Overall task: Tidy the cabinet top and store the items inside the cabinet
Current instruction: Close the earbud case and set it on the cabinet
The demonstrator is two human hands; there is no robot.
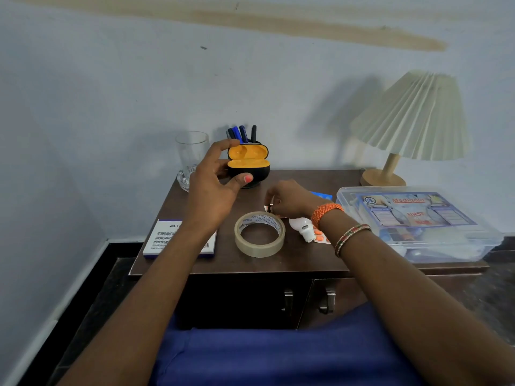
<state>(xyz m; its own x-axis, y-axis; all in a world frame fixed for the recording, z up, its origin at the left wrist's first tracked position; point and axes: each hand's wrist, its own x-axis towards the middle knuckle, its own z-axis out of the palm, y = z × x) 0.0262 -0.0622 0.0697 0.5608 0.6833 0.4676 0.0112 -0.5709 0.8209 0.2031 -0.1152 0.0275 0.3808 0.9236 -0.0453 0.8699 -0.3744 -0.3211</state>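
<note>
My left hand [214,185] holds up a black earbud case [249,162], its lid open and its yellow inside showing. My right hand [287,200] is down on the dark brown cabinet top [320,179], fingers curled and pinching a small dark item that is mostly hidden. A roll of clear tape [260,234] lies flat just in front of that hand. A white bulb [302,228] and a strip of orange pills [320,236] lie beside my right wrist. A white box with printed text [164,238] lies at the front left, under my left forearm.
A clear plastic first aid box [412,221] fills the right side. A lamp with a pleated shade [412,118] stands at the back right. An empty glass [192,151] on an ashtray and a pen holder [242,133] stand at the back. Two cabinet door handles [288,300] show below.
</note>
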